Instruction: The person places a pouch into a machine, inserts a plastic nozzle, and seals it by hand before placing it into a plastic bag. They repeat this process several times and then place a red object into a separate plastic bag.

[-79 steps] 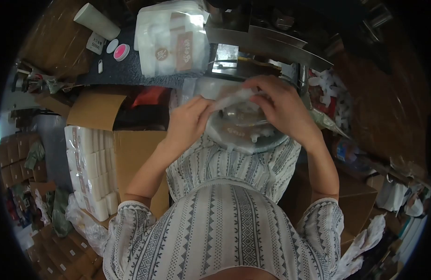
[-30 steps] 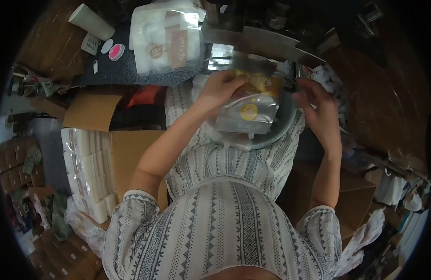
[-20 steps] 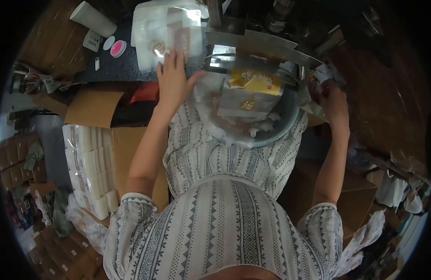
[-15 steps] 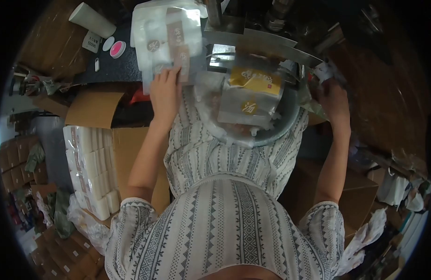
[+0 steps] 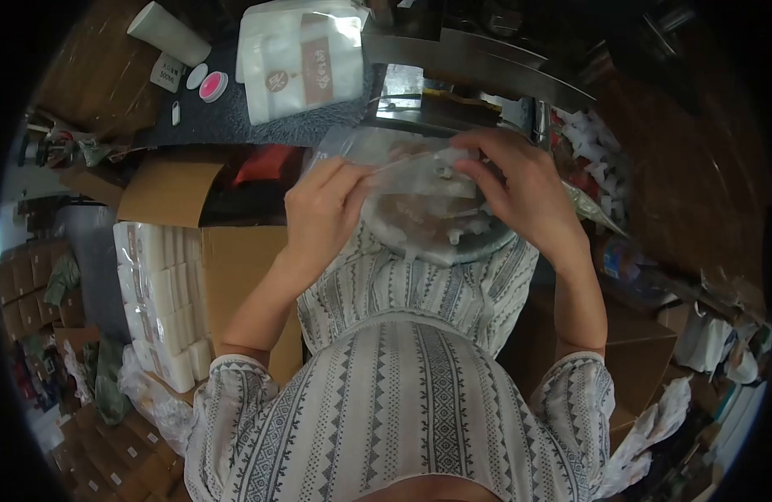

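My left hand (image 5: 325, 201) pinches the edge of a clear plastic pouch (image 5: 402, 176), which lies tilted over a round basin (image 5: 503, 234) on my lap. At the pouch's right end is my right hand (image 5: 520, 188), thumb and forefinger curled around a small whitish piece (image 5: 467, 156), whose shape is hard to make out. Inside the basin, under the pouch, are clear plastic pieces with white spouts (image 5: 454, 238). A stack of printed pouches (image 5: 306, 67) with a brown label lies on a dark cloth, beyond my left hand.
A metal machine edge (image 5: 495, 54) runs across the back. White small pieces (image 5: 591, 142) are heaped at the right. On the left stand an open cardboard box (image 5: 168, 188), wrapped white packs (image 5: 160, 301), a white cup (image 5: 168, 33) and a pink round tub (image 5: 212, 86).
My left hand has left the pouch stack with a pouch and moved over the basin. My right hand has come in from the heap at the right. The yellow-labelled pouch no longer lies across the basin.
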Demonstrator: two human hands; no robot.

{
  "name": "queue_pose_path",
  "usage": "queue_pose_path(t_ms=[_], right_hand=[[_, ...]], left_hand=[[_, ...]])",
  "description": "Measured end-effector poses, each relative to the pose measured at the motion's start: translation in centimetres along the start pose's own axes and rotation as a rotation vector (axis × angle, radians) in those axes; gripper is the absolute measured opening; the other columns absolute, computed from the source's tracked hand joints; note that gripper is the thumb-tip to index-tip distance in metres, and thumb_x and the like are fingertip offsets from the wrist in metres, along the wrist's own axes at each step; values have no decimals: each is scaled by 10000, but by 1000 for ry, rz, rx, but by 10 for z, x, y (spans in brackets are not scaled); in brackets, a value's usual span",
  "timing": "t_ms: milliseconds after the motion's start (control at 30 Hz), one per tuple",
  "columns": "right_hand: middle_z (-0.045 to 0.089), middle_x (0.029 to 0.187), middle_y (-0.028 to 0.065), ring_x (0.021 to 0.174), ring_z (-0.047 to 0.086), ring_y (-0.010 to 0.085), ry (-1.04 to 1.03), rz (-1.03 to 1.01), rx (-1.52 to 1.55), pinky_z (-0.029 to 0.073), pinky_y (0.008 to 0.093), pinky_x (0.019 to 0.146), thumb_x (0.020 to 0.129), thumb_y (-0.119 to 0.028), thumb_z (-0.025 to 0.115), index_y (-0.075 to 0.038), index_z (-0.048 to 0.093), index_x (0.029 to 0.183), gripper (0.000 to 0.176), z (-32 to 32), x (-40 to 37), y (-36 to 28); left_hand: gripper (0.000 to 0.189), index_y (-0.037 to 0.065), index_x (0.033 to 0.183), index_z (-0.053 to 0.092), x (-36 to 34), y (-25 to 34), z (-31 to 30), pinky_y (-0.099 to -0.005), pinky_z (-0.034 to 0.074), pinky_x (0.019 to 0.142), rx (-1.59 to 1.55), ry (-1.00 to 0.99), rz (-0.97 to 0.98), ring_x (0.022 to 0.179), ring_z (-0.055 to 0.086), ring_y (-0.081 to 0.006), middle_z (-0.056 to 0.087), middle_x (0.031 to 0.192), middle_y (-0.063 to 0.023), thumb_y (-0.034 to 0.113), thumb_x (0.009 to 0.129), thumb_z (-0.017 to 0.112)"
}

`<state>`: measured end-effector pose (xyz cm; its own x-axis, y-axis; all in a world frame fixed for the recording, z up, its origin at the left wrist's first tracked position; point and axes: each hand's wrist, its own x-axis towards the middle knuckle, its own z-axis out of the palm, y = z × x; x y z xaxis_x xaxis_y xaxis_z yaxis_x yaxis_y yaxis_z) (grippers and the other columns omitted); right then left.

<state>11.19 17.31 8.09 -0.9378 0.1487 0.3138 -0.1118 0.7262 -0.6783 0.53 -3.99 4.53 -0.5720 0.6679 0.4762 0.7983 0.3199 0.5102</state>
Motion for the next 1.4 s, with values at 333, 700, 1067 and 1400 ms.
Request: queue_pose_path(t_ms=[333,700,1067,1400], right_hand=[[662,1030,65,898,622,117,145,358,93,480,256,765,868,-101,617,-12,601,1100,249,-17,-19,37],[635,915,221,863,606,405,172,423,-719,490,466,744,809,-140,590,-30,566,1055,270,-42,-42,116],[649,884,203,810,647,329,236,579,-255,502,397,705,828,-130,608,-9,552,1030,242,-55,-50,75],[630,924,138,723,627,229,32,173,92,489,313,650,818,-70,624,-9,601,1005,198,2,1,0]], left_hand=[[243,-33,920,625,39,2,60,-252,476,549,-663,-526,-675,577,605,-101,657,773,-85,207,891,606],[465,17,1233,496,60,-94,51,-386,408,900,143,241,-56,1104,491,-318,491,1230,-180,269,861,613],[165,61,955,634,0,-74,11,-404,430,730,411,-3,-205,804,578,-308,580,839,-106,86,793,620],[148,74,862,652,7,-4,1,-349,440,530,156,73,-47,630,570,-272,551,734,-76,14,727,652]])
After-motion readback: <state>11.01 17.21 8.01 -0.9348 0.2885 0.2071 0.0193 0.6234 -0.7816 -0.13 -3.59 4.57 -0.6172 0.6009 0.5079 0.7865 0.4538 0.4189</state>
